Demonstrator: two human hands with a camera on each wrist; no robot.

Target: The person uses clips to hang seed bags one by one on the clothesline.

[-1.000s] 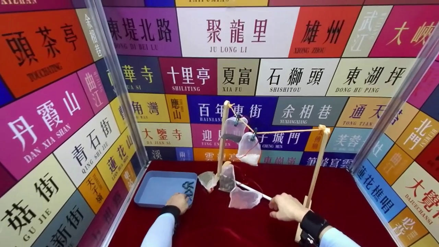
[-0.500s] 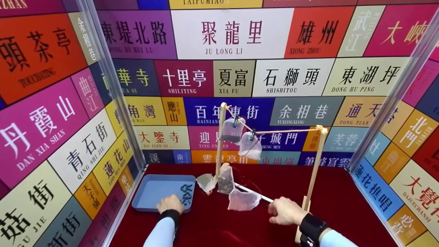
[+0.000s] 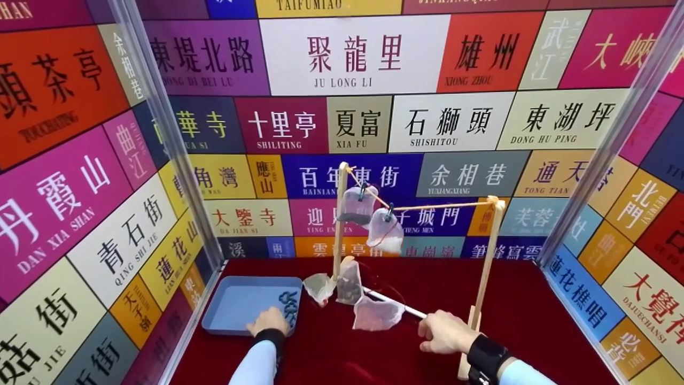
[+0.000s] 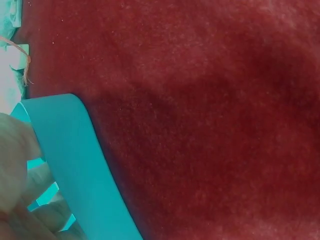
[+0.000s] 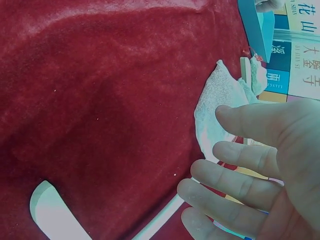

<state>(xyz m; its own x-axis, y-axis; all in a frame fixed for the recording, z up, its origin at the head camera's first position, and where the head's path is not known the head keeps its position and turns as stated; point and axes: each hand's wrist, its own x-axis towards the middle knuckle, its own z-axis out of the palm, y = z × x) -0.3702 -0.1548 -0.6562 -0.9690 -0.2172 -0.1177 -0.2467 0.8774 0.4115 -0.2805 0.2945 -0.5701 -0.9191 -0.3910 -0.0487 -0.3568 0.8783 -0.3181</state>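
Note:
In the head view my left hand (image 3: pixel 269 322) reaches over the near rim of a blue tray (image 3: pixel 235 305), beside several dark green clips (image 3: pixel 289 307). Its fingers are slightly spread inside the tray wall (image 4: pixel 70 155) in the left wrist view; their tips are hidden. My right hand (image 3: pixel 446 331) hovers by the right post with relaxed, spread fingers (image 5: pixel 235 185) and nothing in them. Near it on the red cloth lie a pale mesh bag (image 3: pixel 378 314), a dark-filled bag (image 3: pixel 350 283) and another small bag (image 3: pixel 319 289).
Two wooden posts, the left (image 3: pixel 340 224) and the right (image 3: pixel 487 262), carry a string (image 3: pixel 443 207). Two clipped bags, one dark-filled (image 3: pixel 358 206) and one pale (image 3: pixel 386 230), hang from it. A white rod (image 3: pixel 398 303) runs low between the posts. Printed panels surround the table.
My left hand has shifted from the clips' side leftward, deeper over the tray. My right hand stays almost in place. The head view has turned slightly.

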